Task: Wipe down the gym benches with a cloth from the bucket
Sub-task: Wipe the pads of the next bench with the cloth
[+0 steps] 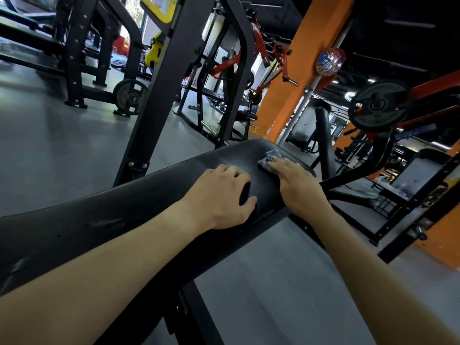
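Flat-fingered, the right hand (296,180) presses the cloth (267,158) onto the bench (124,220) near its far end, without curling round it. The left hand (221,195) rests spread on the bench just beside. Even pressure and overlapping strokes along the bench, edges included, would serve best.

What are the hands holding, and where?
Nothing is gripped. The right hand presses straight fingers on the near part of the blue cloth, flat on the bench. The left hand rests bare on the bench.
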Action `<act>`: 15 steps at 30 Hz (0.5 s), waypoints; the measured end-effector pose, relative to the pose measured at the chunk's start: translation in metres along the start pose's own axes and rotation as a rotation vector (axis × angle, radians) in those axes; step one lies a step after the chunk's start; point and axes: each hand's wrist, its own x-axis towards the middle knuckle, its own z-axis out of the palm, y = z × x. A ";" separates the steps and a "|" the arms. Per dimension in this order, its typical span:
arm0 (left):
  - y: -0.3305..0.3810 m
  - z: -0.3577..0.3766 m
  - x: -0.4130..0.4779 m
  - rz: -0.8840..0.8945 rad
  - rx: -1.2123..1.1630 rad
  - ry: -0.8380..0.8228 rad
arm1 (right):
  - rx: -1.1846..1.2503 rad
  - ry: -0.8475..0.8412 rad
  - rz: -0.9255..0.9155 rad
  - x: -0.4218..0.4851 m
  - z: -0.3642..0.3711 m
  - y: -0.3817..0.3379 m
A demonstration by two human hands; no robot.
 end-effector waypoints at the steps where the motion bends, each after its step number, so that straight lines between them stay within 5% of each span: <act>1: 0.003 0.001 0.001 -0.016 0.006 0.000 | 0.008 0.007 -0.008 0.001 -0.001 0.005; 9: 0.009 -0.001 0.003 -0.068 0.001 -0.027 | 0.209 0.152 0.239 0.028 -0.005 0.017; 15: 0.007 0.001 0.001 -0.068 -0.002 -0.012 | 0.321 0.349 0.235 -0.004 0.016 0.010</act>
